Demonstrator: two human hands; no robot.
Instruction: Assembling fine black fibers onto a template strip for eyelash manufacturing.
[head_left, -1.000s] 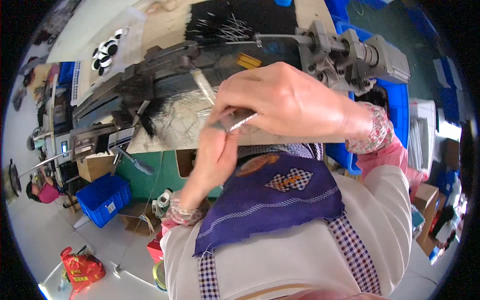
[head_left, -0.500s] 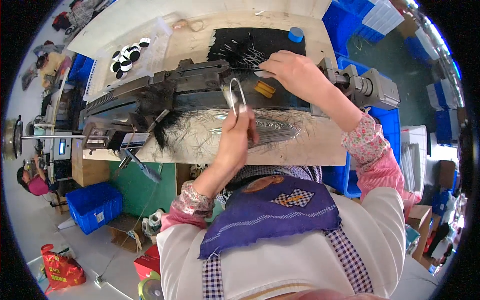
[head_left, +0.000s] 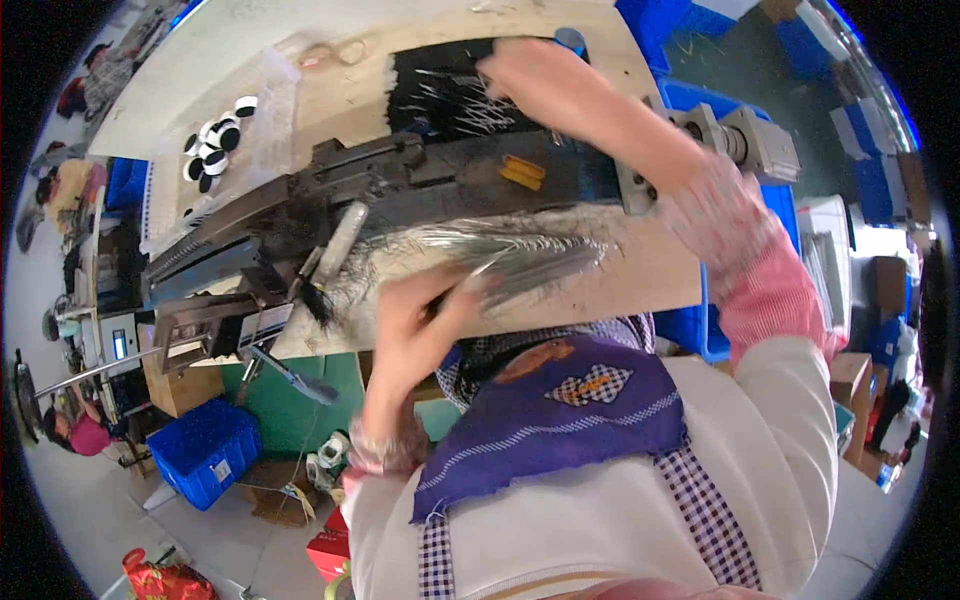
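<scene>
Low over the front of the bench, my left hand (head_left: 420, 325) has thumb and fingertips pinched at the near edge of a pile of thin metal wires (head_left: 540, 262). It looks closed on a wire, though motion blurs it. At the back, my right hand (head_left: 545, 80) hovers over a black mat (head_left: 415, 95) strewn with thin, light metal pieces. Its fingers curl inward, and what they hold, if anything, cannot be made out. Between my hands runs a dark metal machine (head_left: 380, 180). On it lies a small yellow block (head_left: 522, 172).
A clear tray (head_left: 280, 110) of white-and-black round caps (head_left: 212, 150) stands back left. A pale cylinder (head_left: 343, 243) lies beside black bristles (head_left: 315, 300). A blue round lid (head_left: 570, 40) sits behind my right hand. The machine's motor end (head_left: 760, 145) juts out at right, near blue bins (head_left: 690, 95).
My right hand has moved from the machine back over the mat. My left hand has dropped to the wire pile, and the bent wire loop no longer shows in it. The view has shifted slightly.
</scene>
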